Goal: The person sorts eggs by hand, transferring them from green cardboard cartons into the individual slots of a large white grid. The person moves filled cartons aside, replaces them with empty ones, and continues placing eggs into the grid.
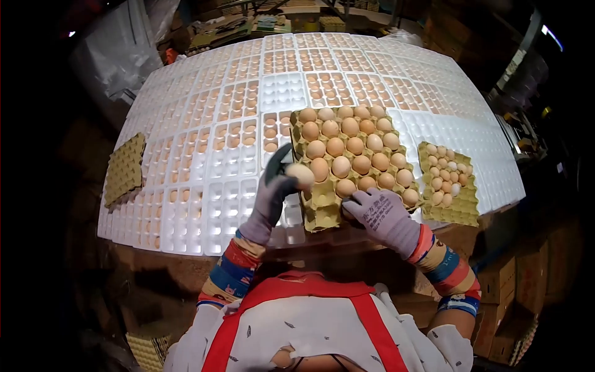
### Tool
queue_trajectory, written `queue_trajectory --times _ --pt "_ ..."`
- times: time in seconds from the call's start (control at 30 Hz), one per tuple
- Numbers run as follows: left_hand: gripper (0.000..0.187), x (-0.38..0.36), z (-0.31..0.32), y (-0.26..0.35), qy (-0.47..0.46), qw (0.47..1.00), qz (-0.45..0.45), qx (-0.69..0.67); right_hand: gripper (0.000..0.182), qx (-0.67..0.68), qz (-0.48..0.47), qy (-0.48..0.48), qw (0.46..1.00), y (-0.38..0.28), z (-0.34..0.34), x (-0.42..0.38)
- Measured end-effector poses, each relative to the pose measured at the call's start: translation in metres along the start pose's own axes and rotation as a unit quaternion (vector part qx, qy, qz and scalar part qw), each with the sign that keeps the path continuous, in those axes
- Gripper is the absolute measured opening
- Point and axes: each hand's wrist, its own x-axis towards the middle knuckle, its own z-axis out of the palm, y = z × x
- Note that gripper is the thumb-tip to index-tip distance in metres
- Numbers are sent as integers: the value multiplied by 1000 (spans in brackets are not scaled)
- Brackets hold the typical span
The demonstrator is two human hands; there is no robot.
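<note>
My left hand [276, 189], in a grey glove with a dark palm, is closed round a light brown egg [300, 176] at the left side of a pulp egg tray [322, 217]. That tray rests over the white trays and carries rows of brown eggs [341, 166]; several cups at its front left corner hold nothing. Over the tray's front edge my right hand [381, 218], gloved the same way, has its fingers curled down among the cups. What those fingers hold, if anything, is hidden beneath them. Left of the pulp tray, a white foam tray [271, 116] contains a few eggs.
White foam trays [232, 211] cover the table, many filled with eggs. One unfilled foam tray [283, 91] sits among filled ones. A second pulp tray with eggs [455, 211] lies at right, an unfilled pulp tray [126, 170] at left. Cardboard boxes [499, 285] stand lower right.
</note>
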Motion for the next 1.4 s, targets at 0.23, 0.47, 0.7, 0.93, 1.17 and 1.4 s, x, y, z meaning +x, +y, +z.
queue_trajectory --times 0.23,0.47,0.7,0.93,1.17,1.4 --pt "42 32 33 21 -22 748 76 659 54 731 143 93 661 56 -8 -17" --pt "51 42 10 12 28 968 16 249 41 10 41 9 999 34 -5 41" --pt "55 67 60 28 -53 507 50 859 47 751 193 38 631 70 7 28" --pt "45 79 8 29 21 808 148 570 61 957 93 54 269 40 16 28" --pt "53 -3 -145 -4 -77 921 -222 -311 40 809 187 60 553 -90 1 89" --pt "48 -7 -315 49 320 895 -29 309 51 370 206 29 905 -164 91 235"
